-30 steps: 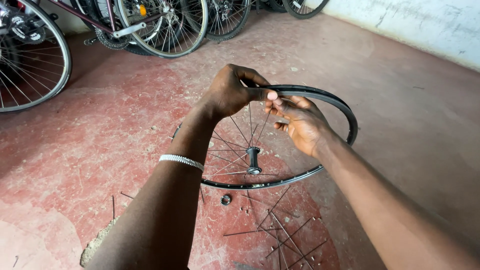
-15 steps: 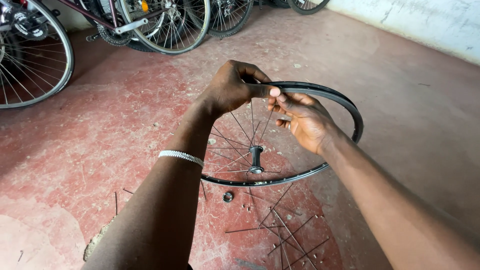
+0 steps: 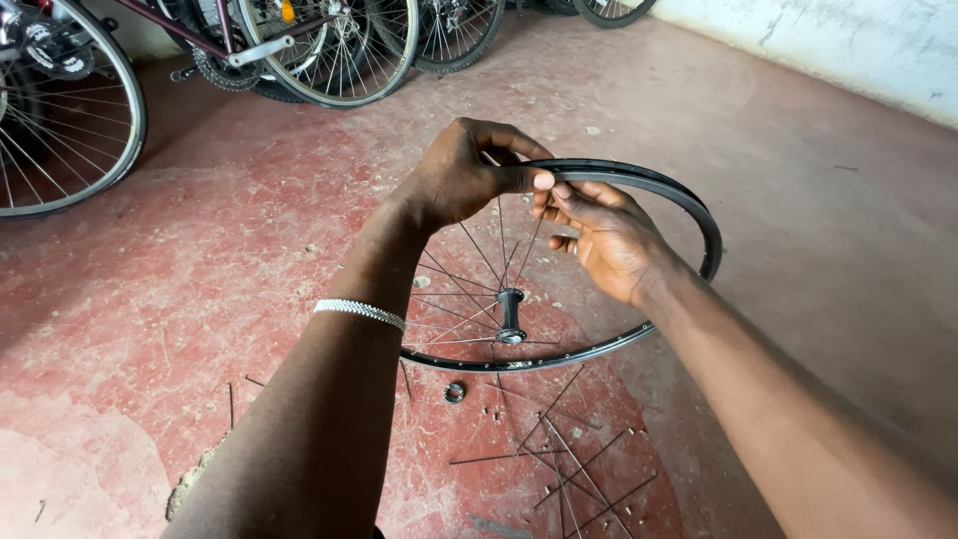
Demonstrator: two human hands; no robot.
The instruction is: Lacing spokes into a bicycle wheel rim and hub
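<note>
While a black bicycle rim is held above the red floor, left hand closed on its twelve o'clock edge, right hand pinched there at a spoke end, hub at centre, loose spokes scattered at six o'clock, bicycles parked at eleven o'clock.

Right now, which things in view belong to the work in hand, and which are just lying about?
In hand:
left hand and right hand, both at the rim
spokes and hub

Lying about:
loose spokes on the floor
small ring
parked bicycles
</note>
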